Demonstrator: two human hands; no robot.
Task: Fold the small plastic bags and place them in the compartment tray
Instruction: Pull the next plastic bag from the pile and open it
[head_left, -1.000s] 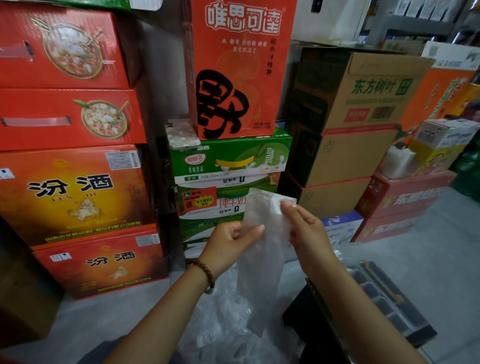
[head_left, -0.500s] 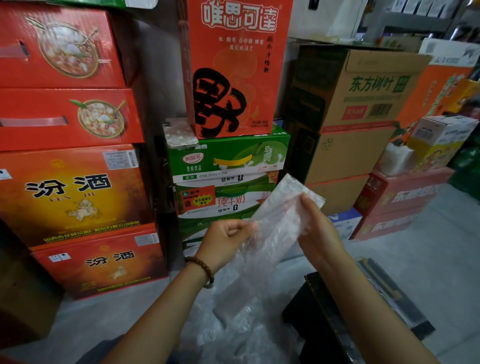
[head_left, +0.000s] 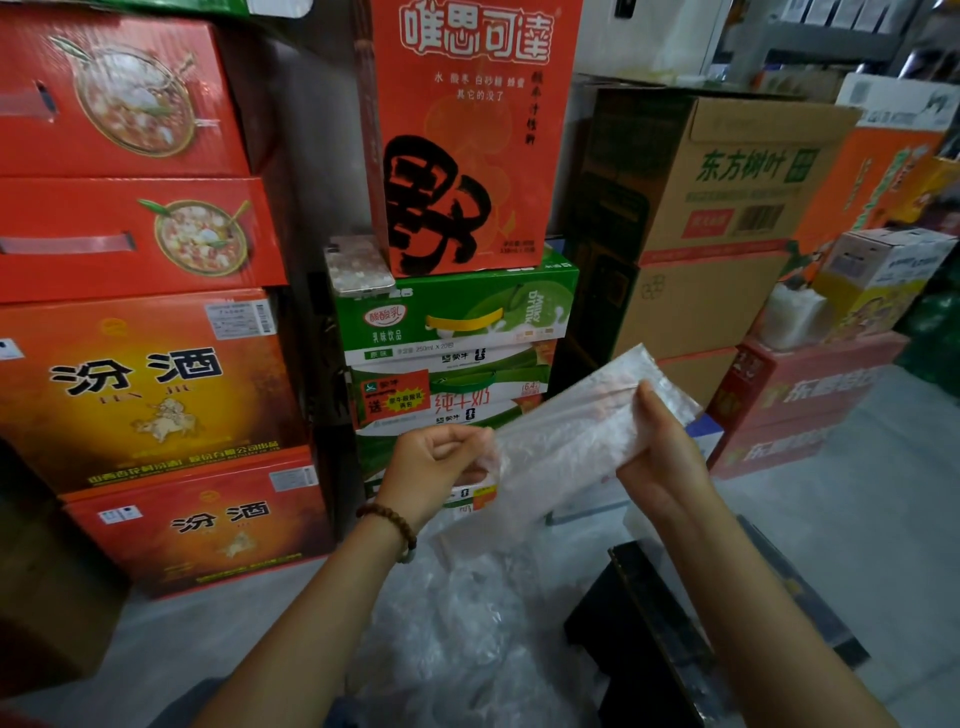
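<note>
A small clear plastic bag (head_left: 566, 431) is stretched slantwise in the air between my two hands, its upper end to the right. My left hand (head_left: 434, 467), with a bead bracelet on the wrist, pinches the bag's lower left end. My right hand (head_left: 657, 452) grips the upper right part, thumb on top. Below them a heap of crumpled clear plastic bags (head_left: 467, 623) lies on the floor. The black compartment tray (head_left: 654, 618) sits low at the right, mostly hidden behind my right forearm.
Stacked cartons wall off the back: red and orange boxes (head_left: 140, 364) at the left, green milk cartons (head_left: 452, 332) in the middle, brown cardboard boxes (head_left: 717, 223) and red boxes (head_left: 800, 400) at the right. Pale floor (head_left: 857, 509) shows at the right.
The bag hung nearly straight down a second ago; now it is pulled taut at a slant. My right hand moved up and to the right with its end; my left hand closed on the lower end.
</note>
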